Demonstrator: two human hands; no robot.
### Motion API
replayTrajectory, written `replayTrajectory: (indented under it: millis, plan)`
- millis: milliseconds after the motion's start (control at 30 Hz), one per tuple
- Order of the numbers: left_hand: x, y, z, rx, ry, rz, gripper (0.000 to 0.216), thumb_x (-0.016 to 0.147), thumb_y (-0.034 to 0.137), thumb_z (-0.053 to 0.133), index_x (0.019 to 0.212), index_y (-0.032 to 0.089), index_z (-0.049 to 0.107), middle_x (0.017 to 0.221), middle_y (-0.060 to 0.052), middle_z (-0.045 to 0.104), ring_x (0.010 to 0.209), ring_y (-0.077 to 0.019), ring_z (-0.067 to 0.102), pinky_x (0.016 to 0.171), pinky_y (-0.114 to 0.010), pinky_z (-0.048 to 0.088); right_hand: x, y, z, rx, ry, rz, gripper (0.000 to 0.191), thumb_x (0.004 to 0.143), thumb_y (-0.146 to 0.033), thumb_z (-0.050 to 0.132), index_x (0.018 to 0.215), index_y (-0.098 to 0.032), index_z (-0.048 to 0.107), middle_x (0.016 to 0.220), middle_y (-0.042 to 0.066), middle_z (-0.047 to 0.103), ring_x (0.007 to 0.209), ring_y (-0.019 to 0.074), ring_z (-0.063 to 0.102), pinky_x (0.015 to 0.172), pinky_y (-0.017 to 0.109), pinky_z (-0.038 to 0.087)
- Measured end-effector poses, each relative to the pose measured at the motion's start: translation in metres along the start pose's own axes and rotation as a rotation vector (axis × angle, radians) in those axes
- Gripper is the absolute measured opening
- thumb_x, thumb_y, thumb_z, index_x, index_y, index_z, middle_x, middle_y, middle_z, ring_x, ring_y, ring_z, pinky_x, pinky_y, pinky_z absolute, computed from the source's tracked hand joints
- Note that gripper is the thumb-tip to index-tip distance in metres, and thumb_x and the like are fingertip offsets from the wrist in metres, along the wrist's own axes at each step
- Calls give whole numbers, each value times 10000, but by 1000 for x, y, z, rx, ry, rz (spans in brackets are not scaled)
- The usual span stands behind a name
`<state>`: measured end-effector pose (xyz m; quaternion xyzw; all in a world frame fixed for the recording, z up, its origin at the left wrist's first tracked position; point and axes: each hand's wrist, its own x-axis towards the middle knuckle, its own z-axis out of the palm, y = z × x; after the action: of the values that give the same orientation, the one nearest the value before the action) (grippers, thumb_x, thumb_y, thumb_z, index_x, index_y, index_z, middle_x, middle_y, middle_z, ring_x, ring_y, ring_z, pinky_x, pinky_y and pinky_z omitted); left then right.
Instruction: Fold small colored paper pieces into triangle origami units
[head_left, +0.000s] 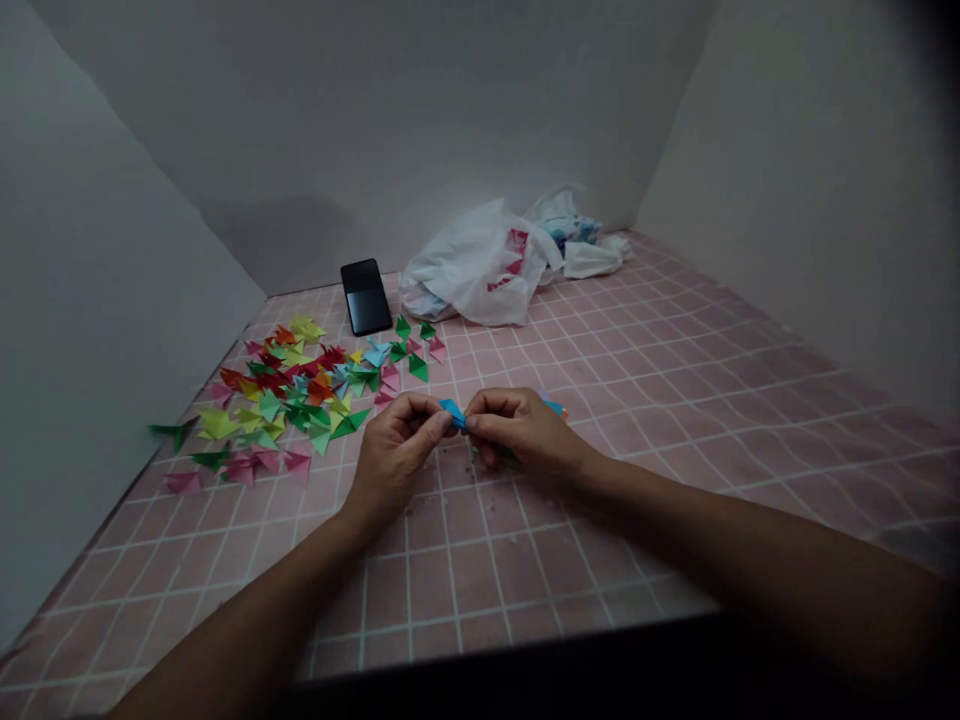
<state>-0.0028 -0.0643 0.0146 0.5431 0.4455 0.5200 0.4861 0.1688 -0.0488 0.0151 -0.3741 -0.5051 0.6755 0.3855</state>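
Note:
A small folded piece of blue paper (453,411) is held up between both hands above the middle of the table. My left hand (399,440) pinches its left end between thumb and fingers. On the other end, the thumb and forefinger of my right hand (517,428) are closed, and that hand hides part of the paper. More blue and orange paper (556,408) shows just behind my right hand, mostly covered by it. To the left lies a spread of folded paper cranes (289,388) in red, green, yellow, pink and light blue.
A black phone (366,297) leans near the back wall, behind the cranes. Right of it sits a crumpled white plastic bag (476,265) with red print, and beyond that more wrapping (581,240). A pink checked cloth (675,400) covers the table; walls stand on three sides.

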Motion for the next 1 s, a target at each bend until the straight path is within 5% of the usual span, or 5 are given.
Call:
replayTrajectory:
  millis: [733,1000]
  plan:
    - [-2,6,0,220,103,-3,131,782,268,701,751,180,610,711,3,646,682,-148,640,655,-272,497,0,3,-1,-55,-48,-14,226,828,-341,610,685,-167,595,572,-24,565,446,71,510,452,207,380]
    - [-2,6,1,191,111,19,120,772,238,722,734,182,624,685,7,653,650,-138,629,629,-261,496,-1,-1,2,19,-55,34,200,745,-339,702,694,-172,605,580,-41,551,463,73,523,469,208,428]
